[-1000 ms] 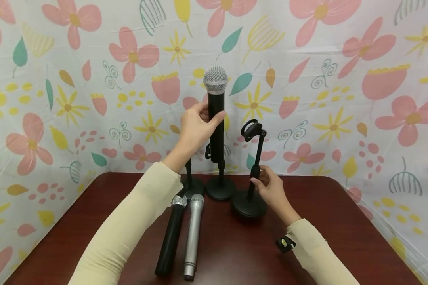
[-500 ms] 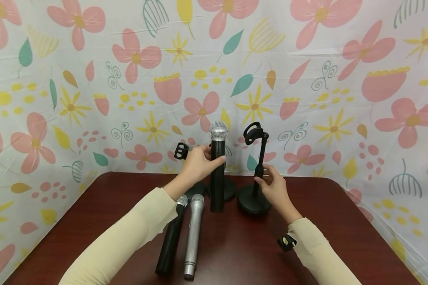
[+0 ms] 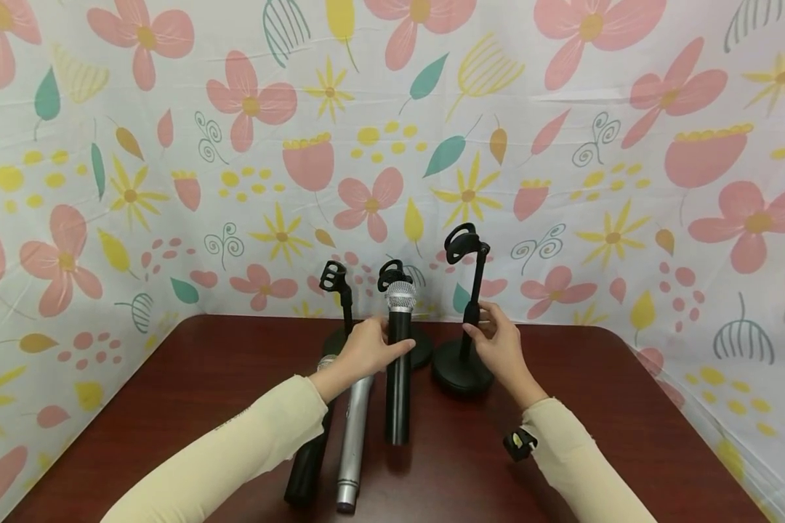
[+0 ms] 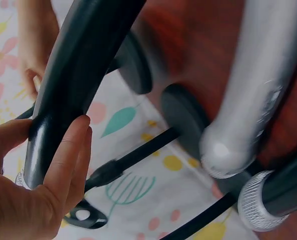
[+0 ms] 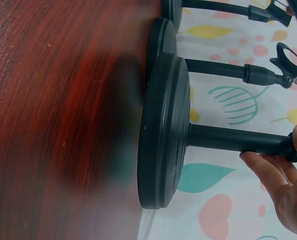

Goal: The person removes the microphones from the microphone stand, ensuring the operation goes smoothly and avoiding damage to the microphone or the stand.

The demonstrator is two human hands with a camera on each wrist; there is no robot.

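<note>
My left hand (image 3: 366, 350) holds a black microphone (image 3: 399, 396) with a silver mesh head, thumb on one side and fingers on the other. The microphone's head points up and away, its lower end towards me, low over the table. My right hand (image 3: 499, 350) grips the pole of a black desktop microphone stand (image 3: 463, 369), whose open clip is at the top. In the right wrist view the stand's round base (image 5: 163, 132) is close to the table; whether it touches cannot be told. A silver microphone (image 3: 353, 443) and another black microphone (image 3: 307, 468) lie left of the held one.
Two more black stands stand behind the microphones, the left stand (image 3: 336, 280) and the middle stand (image 3: 421, 350), partly hidden by my left hand and the held microphone. The dark red table (image 3: 562, 378) ends at a flower-print cloth (image 3: 595, 218).
My left hand has lowered the black microphone from high above the stands towards me, tilting its head back. The right hand keeps its grip on the stand, which has shifted slightly.
</note>
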